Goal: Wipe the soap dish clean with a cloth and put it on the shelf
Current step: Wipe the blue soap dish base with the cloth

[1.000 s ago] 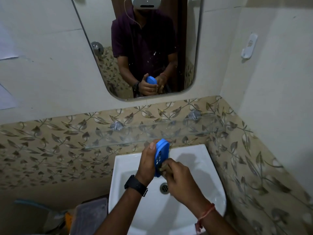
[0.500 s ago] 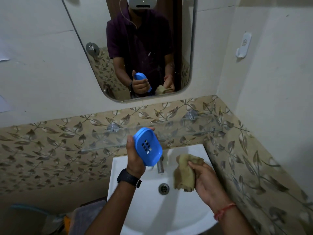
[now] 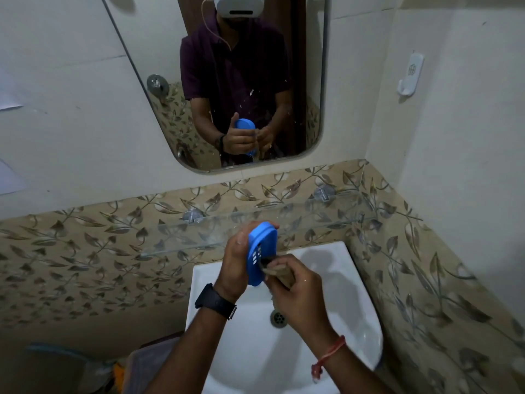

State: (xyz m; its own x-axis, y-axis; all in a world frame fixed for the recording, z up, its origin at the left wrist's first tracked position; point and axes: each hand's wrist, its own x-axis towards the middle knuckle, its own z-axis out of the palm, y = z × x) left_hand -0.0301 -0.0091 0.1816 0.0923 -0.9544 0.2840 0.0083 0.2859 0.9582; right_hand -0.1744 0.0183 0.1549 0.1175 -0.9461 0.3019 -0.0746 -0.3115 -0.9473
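Blue soap dish — held edge-on in left hand; right hand, clutching cloth, has returned to it — wiping resumed, shelf placement pending.

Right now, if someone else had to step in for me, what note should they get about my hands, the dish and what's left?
Left hand: shut on the blue soap dish, held on edge above the white sink.
Right hand: shut on the tan cloth, pressed against the dish's slotted face.
Done: both things picked up, wiping under way.
Left: finish wiping, then set the dish on the glass shelf just behind it. The shelf has nothing on it.
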